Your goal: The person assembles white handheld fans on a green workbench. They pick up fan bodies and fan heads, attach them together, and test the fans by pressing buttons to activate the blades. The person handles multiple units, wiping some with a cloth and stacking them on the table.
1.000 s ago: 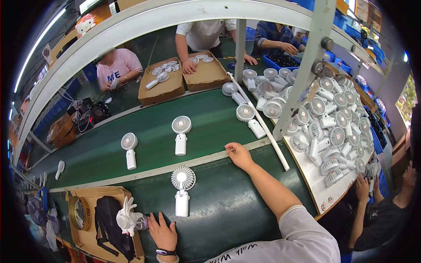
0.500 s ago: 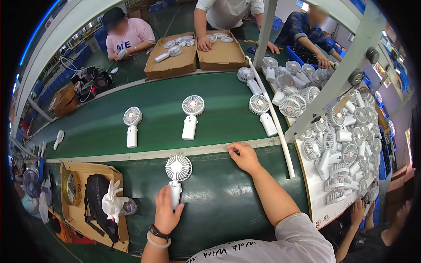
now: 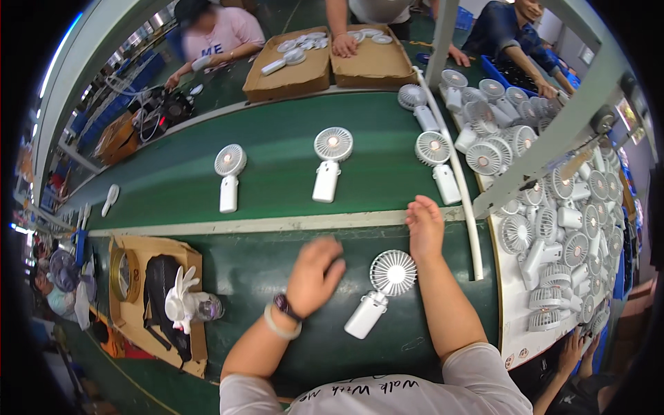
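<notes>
A white handheld fan (image 3: 366, 315) lies on the green work surface between my forearms, its round grille up and right of its handle. My left hand (image 3: 315, 275) is raised to the left of this fan and apart from it. Motion blurs its fingers, but the thumb stands away from them and nothing shows in the hand. Just beyond the fan's grille, my right hand (image 3: 425, 227) is by the pale rail with loosely bent fingers and nothing in its grasp. More white fans lie on the green belt: one at left (image 3: 229, 176), one in the middle (image 3: 327, 180) and two at right.
Many fans are heaped on a white board (image 3: 508, 304) to the right, beside a white tube (image 3: 470, 228) and a metal post. At left sits a cardboard tray (image 3: 197, 277) with a black bag and a white rabbit-shaped item. Co-workers stand beyond cardboard boxes (image 3: 287, 83).
The near fan has moved right across the work surface, and my left hand has let go of it and lifted. My right hand has risen slightly from the rail. The whole view has shifted.
</notes>
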Available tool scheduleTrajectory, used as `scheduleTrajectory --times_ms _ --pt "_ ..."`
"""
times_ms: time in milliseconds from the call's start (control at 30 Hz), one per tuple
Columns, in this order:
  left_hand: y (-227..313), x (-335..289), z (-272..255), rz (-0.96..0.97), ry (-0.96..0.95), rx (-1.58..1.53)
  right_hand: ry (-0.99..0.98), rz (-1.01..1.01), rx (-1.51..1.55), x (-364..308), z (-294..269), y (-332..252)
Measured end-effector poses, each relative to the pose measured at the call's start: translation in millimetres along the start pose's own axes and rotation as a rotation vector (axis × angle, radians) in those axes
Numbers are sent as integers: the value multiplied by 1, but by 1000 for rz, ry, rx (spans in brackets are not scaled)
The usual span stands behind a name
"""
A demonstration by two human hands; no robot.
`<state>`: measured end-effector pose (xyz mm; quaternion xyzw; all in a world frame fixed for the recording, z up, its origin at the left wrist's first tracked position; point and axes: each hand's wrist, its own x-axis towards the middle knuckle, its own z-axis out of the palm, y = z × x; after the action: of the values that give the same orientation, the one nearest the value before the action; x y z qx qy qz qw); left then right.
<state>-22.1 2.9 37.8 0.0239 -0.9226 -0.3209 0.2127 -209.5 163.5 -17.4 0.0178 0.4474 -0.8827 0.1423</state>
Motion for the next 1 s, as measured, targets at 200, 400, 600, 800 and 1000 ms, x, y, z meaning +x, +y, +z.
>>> scheduleTrajectory --times_ms 200,400,600,800,1000 --pt "-78 68 35 -383 106 504 -70 26 -121 -4 8 1" --pt "-77 125 52 -418 1 443 -181 -13 -232 -4 5 3" --pt "-70 129 51 -376 76 365 -205 12 -337 -6 7 4" --pt "-48 58 -8 -783 -73 -860 -265 -165 -767 -6 7 5" --pt "-8 -69 -29 -876 209 -1303 137 -820 -1691 41 5 -42"
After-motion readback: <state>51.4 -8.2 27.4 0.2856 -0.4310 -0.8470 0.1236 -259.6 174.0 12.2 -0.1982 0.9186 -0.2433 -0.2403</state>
